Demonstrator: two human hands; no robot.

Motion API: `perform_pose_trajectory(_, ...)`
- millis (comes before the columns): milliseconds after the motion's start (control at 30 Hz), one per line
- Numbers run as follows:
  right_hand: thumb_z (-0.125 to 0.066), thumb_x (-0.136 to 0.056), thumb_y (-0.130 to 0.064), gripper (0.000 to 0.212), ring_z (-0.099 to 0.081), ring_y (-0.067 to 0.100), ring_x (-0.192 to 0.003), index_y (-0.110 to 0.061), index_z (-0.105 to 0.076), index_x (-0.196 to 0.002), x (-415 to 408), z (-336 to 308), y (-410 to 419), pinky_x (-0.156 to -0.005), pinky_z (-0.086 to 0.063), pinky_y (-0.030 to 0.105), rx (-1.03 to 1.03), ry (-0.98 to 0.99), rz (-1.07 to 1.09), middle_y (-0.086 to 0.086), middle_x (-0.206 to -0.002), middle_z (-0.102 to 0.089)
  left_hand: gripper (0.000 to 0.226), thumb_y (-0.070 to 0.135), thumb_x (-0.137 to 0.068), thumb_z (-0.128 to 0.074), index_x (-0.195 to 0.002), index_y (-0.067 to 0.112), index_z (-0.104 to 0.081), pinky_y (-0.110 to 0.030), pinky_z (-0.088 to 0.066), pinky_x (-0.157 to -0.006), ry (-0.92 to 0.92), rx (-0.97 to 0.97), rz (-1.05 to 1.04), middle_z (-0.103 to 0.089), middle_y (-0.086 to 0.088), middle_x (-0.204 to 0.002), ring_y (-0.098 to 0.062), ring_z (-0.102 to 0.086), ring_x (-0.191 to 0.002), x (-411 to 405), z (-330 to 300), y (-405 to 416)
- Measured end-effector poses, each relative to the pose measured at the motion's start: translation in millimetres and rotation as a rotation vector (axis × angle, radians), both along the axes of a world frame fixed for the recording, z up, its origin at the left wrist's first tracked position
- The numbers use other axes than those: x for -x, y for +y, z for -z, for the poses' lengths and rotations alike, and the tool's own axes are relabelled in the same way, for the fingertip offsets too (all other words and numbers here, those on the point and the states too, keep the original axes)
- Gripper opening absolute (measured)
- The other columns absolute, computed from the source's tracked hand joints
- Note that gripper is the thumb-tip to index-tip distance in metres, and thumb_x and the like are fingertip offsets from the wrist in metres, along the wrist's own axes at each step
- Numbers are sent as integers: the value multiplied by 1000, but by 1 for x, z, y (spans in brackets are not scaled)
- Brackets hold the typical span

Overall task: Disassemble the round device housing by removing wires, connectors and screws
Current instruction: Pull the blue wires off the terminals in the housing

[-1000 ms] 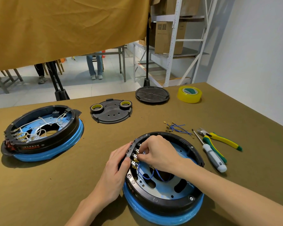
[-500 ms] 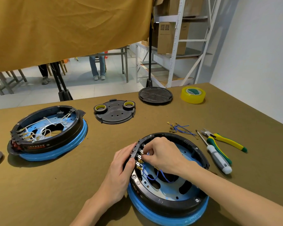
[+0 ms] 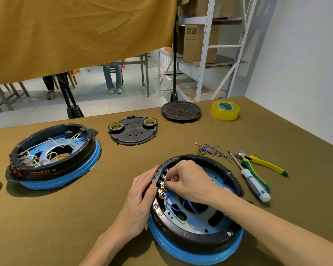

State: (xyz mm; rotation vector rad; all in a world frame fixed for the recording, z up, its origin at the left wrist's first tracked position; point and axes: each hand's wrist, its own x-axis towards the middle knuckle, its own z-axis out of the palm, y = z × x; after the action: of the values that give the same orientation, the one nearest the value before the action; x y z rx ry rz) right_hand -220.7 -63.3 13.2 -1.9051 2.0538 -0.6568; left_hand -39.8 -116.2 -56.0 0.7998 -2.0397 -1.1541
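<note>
Pinching a connector (image 3: 162, 184) with my right hand (image 3: 188, 179); left hand (image 3: 140, 196) grips the housing (image 3: 196, 239) rim. Housing near-centre on counter (image 3: 46, 217), flat, open side up, terminal row running near-far along left rim.

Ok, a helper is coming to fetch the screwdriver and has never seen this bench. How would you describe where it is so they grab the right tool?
Start at the round device housing with the blue base that both hands are working in. Just to its right on the brown table lie two tools side by side. The screwdriver is the nearer one, with a thin metal shaft and a white handle, unlike the green-and-yellow pliers beside it.
</note>
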Motion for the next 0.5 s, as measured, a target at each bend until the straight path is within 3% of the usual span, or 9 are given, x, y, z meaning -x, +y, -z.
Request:
perform_pose_trajectory(100,-69,-87,-35,15,-47,-1,-54,-33,-70,-72,0,-1,0,-53,-29,22,-5,54,9,-17,-52,-49,49,61,-100,-34,-147,52,-39,-19,-30,-106,5,-8,1,-45,40,-143,7,-33,-143,0,0,0)
perform_pose_trajectory(233,-70,-88,-29,35,-50,1,-51,-34,-55,-56,1,-3,-1,-51,-29,23,-26,-20,-26,-18,-46,-50,48,62,-100,-34,-146,53,-39,-19,-30,-105,3,-8,3,-44,41,-142,8,-32,-143,1,0,0)
perform_pose_trajectory(500,-66,-88,-31,39,-47,9,-52,-30,-49,-52,0,0,0,-53,-31,27,26,68,-15,-9,-49,-48,45,62,-100,-34,-145,60,-39,-21,-31,-105,12,-15,8,-46,38,-143,7,-33,-143,1,-1,-1)
